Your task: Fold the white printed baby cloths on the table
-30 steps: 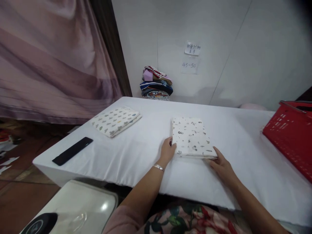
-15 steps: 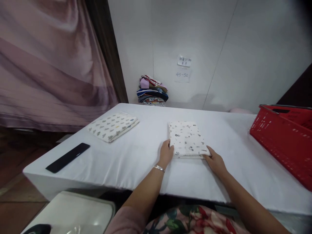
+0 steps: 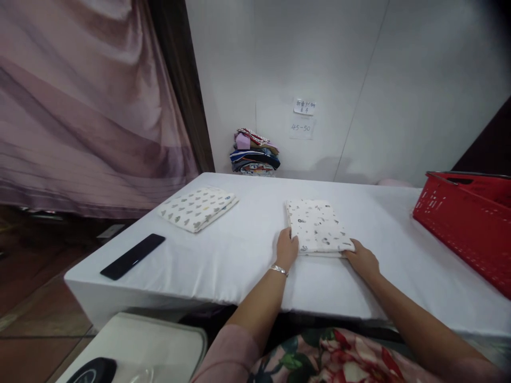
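A white cloth with small grey printed motifs (image 3: 317, 226) lies folded into a neat rectangle on the white-covered table (image 3: 231, 260). My left hand (image 3: 287, 247), with a bracelet at the wrist, grips its left edge near the front corner. At the front right corner my right hand (image 3: 361, 258) pinches the folded layers, thumb on the near side. Further left rests a second folded white cloth, printed with grey cloud-like shapes (image 3: 199, 207); neither hand touches it.
A black phone-like slab (image 3: 133, 256) lies at the table's left front. The red basket (image 3: 463, 229) stands on the right. Behind the table is a stack of folded fabrics (image 3: 255, 154) by the wall, below paper notes (image 3: 302, 127). A pale lidded bin (image 3: 147, 340) sits below left.
The whole view has shifted slightly, so the table and things on it appear further right. Both hands keep the same hold on the folded cloth, which stays flat on the table.
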Demonstrator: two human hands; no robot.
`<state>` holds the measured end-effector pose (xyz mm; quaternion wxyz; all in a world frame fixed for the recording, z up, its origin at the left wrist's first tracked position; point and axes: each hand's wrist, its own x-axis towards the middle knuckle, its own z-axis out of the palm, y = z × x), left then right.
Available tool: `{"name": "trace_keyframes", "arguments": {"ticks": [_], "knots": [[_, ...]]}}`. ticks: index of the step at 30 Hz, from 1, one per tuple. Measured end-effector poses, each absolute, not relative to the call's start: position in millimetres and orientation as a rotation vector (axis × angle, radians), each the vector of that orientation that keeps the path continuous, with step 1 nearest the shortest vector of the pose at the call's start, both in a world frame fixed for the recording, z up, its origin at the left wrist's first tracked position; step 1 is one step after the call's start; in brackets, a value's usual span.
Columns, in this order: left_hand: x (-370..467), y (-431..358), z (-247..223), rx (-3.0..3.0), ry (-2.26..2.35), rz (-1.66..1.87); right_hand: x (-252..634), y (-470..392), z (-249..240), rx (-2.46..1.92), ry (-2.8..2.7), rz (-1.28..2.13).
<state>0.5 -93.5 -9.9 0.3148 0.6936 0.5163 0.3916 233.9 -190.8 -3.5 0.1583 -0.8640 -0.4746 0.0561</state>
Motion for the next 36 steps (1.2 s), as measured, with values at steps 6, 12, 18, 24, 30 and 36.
{"name": "trace_keyframes", "arguments": {"ticks": [6,12,18,24,30,36], "knots": [[-1.0,-94.9,-9.2,1.841,1.328,1.029,237.4,-193.7,-12.0,-2.378,-1.364,0.091],[-4.9,-95.2,-8.9,1.808,1.287,1.062,244.0,-190.9,-20.0,-2.336,-1.272,0.131],[-12.0,-95.5,-9.5,1.741,1.236,1.048,246.0,-187.7,-26.0,-2.334,-1.231,0.147],[-14.7,-95.1,-11.3,1.723,1.207,1.039,239.9,-187.2,-21.3,-2.389,-1.226,0.168],[-13.5,-93.7,-14.0,1.733,1.222,1.054,238.0,-187.9,-17.2,-2.382,-1.238,0.164],[-10.6,-95.1,-15.4,1.699,1.307,1.077,234.6,-189.4,-8.9,-2.400,-1.285,0.222]]}}
